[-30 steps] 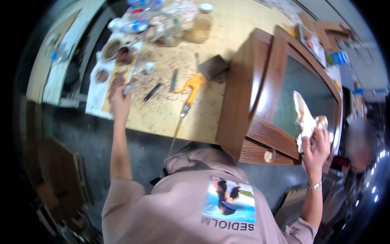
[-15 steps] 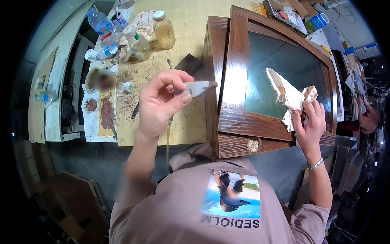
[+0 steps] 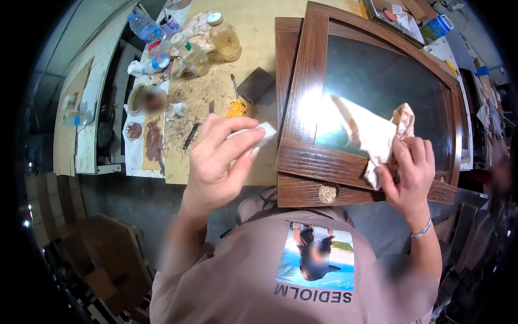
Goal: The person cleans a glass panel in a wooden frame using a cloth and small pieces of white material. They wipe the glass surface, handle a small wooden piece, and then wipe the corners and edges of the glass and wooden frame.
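My left hand [image 3: 218, 159] is raised over the table's right part, its fingers and thumb pinching a small flat white piece [image 3: 265, 132]; the kind cannot be made out. That piece points toward the left edge of a dark brown wooden door [image 3: 302, 92] with a glass panel [image 3: 372, 70]. At the door's near right corner, my right hand [image 3: 407, 170] grips a stained white cloth [image 3: 377, 137]. The cloth's loose end spreads over the glass and is smeared by motion. Under this door lies another brown wooden door [image 3: 356, 195], its lower edge sticking out toward me.
On the stained wooden table [image 3: 253, 32] stand a large jar of yellowish liquid [image 3: 225, 40], a smaller jar [image 3: 193, 58] and plastic bottles [image 3: 144, 27]. Near my left hand lie a dark block [image 3: 257, 85], a yellow bundle [image 3: 237, 108] and a small white bottle [image 3: 177, 110]. A small round dish [image 3: 328, 193] rests on the lower door.
My left hand has turned and drawn slightly back, so the white piece tilts differently. My right hand has shifted a little with the cloth, whose free end swings left. The yellow bundle now shows.
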`<action>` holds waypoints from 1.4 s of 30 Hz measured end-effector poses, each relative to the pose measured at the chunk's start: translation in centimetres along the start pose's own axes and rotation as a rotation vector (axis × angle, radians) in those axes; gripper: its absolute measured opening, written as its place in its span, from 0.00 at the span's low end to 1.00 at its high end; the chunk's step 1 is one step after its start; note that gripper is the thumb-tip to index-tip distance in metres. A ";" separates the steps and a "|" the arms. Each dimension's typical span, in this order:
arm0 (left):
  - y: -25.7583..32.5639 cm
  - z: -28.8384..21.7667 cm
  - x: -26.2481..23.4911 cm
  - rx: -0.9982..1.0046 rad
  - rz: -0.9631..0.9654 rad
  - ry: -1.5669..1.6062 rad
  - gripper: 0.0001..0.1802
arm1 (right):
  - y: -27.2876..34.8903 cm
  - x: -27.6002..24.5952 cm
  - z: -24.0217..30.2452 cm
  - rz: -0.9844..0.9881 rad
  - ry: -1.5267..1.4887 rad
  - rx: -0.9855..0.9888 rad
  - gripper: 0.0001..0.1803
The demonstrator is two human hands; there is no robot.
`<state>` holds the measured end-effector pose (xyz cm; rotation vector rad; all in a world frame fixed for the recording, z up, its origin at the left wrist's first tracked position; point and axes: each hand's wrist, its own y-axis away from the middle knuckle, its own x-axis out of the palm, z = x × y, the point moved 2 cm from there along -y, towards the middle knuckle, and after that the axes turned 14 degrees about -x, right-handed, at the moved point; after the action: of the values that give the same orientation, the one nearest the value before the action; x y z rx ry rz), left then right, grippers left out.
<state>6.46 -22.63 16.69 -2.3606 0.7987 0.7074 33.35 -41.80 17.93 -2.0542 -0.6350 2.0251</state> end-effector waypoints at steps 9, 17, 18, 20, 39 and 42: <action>-0.5 -1.6 0.0 0.065 -0.037 -0.098 0.17 | -0.7 0.3 2.2 0.055 0.007 -0.044 0.20; -0.7 -1.6 -0.3 0.032 -0.024 -0.060 0.16 | -0.6 0.0 2.1 0.040 -0.052 -0.068 0.16; -0.7 -2.3 -0.2 0.073 -0.017 -0.046 0.15 | -0.7 -0.1 2.1 0.039 -0.058 -0.068 0.16; -1.6 -1.4 0.7 0.060 -0.027 -0.056 0.16 | -0.6 0.0 2.2 0.029 -0.053 -0.061 0.16; -8.3 2.4 2.9 -0.088 -0.110 0.284 0.14 | -0.8 0.0 3.0 -0.016 -0.003 -0.038 0.16; -4.5 0.5 2.0 -0.004 0.076 0.113 0.15 | -0.5 0.2 2.6 -0.015 0.000 -0.013 0.16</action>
<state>10.68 -20.03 16.52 -2.4016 0.9401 0.6108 30.73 -41.70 17.85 -2.0509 -0.6626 2.0177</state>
